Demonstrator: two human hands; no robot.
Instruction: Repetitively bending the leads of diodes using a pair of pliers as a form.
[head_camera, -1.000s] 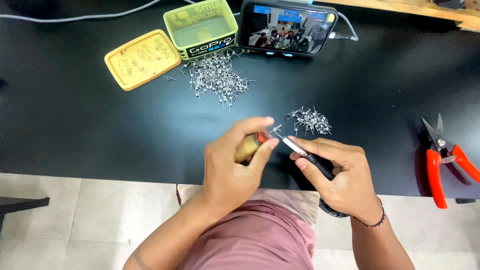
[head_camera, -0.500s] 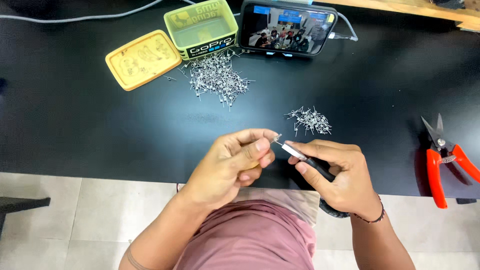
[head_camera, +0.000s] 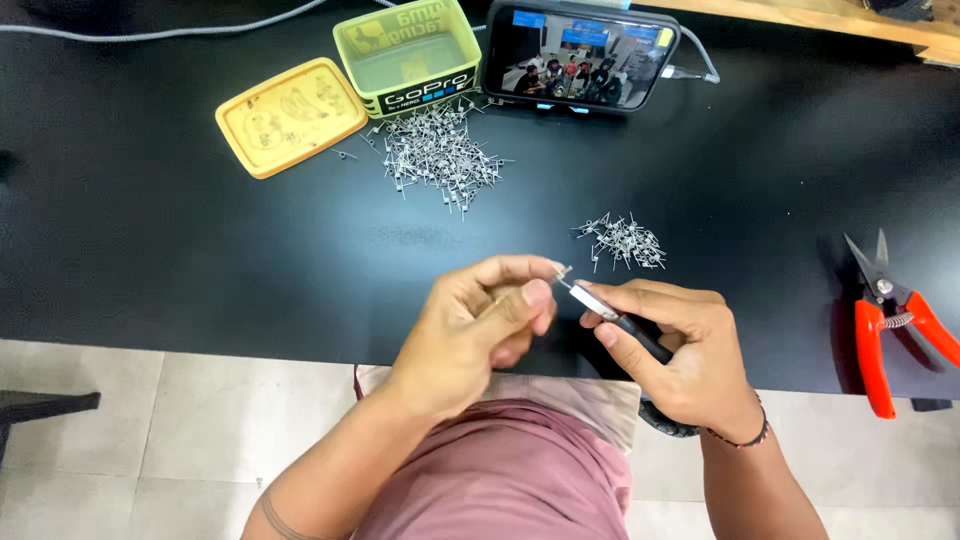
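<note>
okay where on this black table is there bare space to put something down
Bare table runs left of the left hand, below the yellow lid. Another open stretch lies between the small wire pile and the red cutters. It is crowded at the back, around the green box, large pile and phone.

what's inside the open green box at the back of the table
The green box looks empty: only its bare translucent floor shows. Its near wall hides the front inner edge. The small metal parts lie outside it.
</note>
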